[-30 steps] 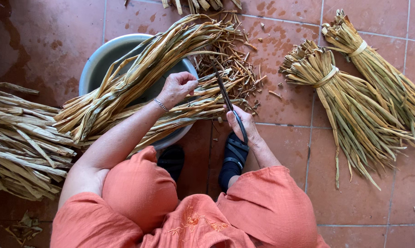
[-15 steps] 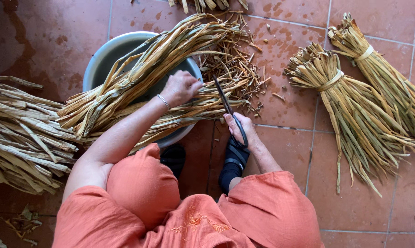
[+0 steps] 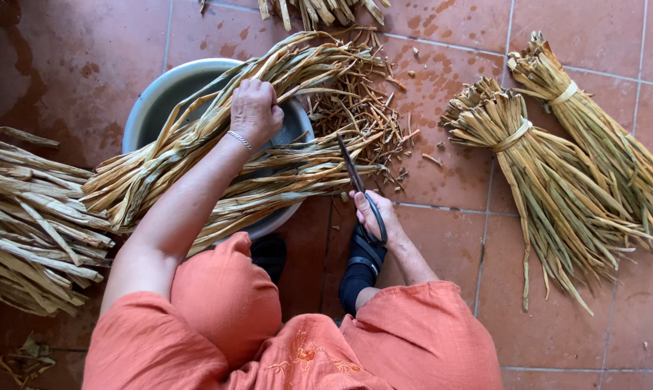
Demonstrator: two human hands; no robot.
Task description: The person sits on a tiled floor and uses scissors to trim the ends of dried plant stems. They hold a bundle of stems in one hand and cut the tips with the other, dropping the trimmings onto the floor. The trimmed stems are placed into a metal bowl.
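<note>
My left hand (image 3: 255, 110) is closed around dried straw-coloured leaves (image 3: 196, 155) that lie in long bunches across a grey metal basin (image 3: 153, 101). A thin bracelet circles that wrist. My right hand (image 3: 373, 214) grips black-handled scissors (image 3: 353, 172), their blades pointing up toward the cut ends of the lower bunch (image 3: 297, 180). Whether the blades touch the leaves I cannot tell. Short trimmed bits (image 3: 366, 115) litter the tiles just beyond the bunch ends.
Two tied bundles of leaves (image 3: 550, 166) lie on the terracotta tiles at right. A loose pile of leaves (image 3: 30, 217) sits at left, more leaves (image 3: 319, 11) at the top edge. My orange-clad knees and dark shoes (image 3: 359, 267) are below.
My left hand has slid from the middle of the lower bunch up and left onto the upper bunch over the basin. The right hand with the scissors has stayed in place.
</note>
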